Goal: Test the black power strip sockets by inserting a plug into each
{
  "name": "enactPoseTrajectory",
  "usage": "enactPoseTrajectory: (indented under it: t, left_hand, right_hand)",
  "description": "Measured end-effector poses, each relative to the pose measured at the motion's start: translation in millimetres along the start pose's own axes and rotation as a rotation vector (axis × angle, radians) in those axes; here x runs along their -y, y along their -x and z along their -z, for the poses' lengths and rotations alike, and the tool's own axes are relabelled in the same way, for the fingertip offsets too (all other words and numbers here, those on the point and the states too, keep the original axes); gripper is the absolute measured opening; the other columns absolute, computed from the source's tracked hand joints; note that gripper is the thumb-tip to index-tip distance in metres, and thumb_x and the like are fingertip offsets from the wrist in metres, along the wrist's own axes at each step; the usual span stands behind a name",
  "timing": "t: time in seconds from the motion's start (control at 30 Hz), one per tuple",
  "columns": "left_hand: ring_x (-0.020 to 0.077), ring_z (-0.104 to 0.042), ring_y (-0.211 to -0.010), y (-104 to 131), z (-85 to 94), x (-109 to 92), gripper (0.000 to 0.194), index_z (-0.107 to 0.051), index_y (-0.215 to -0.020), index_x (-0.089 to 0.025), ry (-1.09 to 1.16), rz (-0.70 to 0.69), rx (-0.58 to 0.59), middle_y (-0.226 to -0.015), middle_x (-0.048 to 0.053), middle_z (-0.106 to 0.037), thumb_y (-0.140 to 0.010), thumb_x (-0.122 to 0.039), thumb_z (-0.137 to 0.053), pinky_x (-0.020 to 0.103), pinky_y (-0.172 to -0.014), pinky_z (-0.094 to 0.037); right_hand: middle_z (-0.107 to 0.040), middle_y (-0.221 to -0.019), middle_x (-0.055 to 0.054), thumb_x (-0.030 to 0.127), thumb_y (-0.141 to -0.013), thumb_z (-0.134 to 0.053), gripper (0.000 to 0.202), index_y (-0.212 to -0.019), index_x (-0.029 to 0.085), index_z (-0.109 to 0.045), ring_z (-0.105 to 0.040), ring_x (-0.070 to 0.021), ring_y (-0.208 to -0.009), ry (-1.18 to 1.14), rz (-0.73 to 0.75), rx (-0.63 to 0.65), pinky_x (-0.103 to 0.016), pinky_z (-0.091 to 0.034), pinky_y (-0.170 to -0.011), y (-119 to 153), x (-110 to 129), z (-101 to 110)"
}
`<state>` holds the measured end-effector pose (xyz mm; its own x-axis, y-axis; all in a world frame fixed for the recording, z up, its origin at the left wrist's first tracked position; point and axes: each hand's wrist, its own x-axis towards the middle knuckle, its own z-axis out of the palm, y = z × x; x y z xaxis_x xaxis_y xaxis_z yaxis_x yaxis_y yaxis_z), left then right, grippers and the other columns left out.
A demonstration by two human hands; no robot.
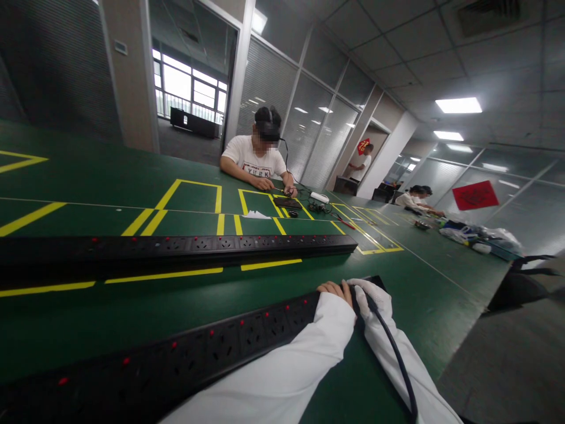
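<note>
A long black power strip [189, 356] with red lights or switches lies along the near side of the green table. My left hand [339, 292], bare, has its fingers curled over the strip toward its far right end. Right beside it, my right hand [374, 297] wears a white glove and is closed around a black cable [392, 347]. That cable comes out by the thumb and hangs down over the white sleeve. What lies between the two hands is hidden. Farther back, a second black power strip [212, 244] lies apart from both hands.
Yellow tape outlines [189, 181] mark the green table [424, 288]. Across it, a person [258, 156] handles small items near a white adapter [319, 198] and tangled cables. Plastic bags [494, 235] lie at the far right, near the table's edge. Other people sit farther back.
</note>
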<state>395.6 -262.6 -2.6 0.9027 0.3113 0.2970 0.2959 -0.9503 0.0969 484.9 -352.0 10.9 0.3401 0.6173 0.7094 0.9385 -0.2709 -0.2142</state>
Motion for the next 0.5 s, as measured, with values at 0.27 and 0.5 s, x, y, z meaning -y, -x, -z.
enactPoseTrajectory:
  t: [0.27, 0.5]
  left_hand:
    - [0.0404, -0.054, -0.098, -0.7, -2.2, -1.5, 0.063, -0.035, -0.137, -0.006, 0.008, 0.010, -0.001, -0.116, 0.029, -0.055, -0.085, -0.036, -0.055, 0.051, -0.078, -0.036]
    - [0.0404, -0.054, -0.098, 0.0, -0.9, -1.5, 0.063, -0.037, -0.137, -0.007, -0.012, 0.013, -0.001, -0.117, 0.028, -0.055, -0.085, -0.037, -0.056, 0.051, -0.078, -0.037]
  right_hand:
    - [-0.069, -0.092, -0.001, 0.029, -0.088, -0.048, 0.020, -0.095, 0.024, -0.067, -0.064, -0.0152, -0.081, -0.005, -0.021, 0.002, -0.027, -0.050, -0.073, -0.2, 4.1, 0.0]
    - [-0.069, -0.089, 0.000, 0.029, -0.087, -0.048, 0.021, -0.096, 0.025, -0.067, -0.064, -0.0149, -0.079, -0.004, -0.012, 0.002, -0.027, -0.050, -0.073, -0.7, 2.5, -0.1]
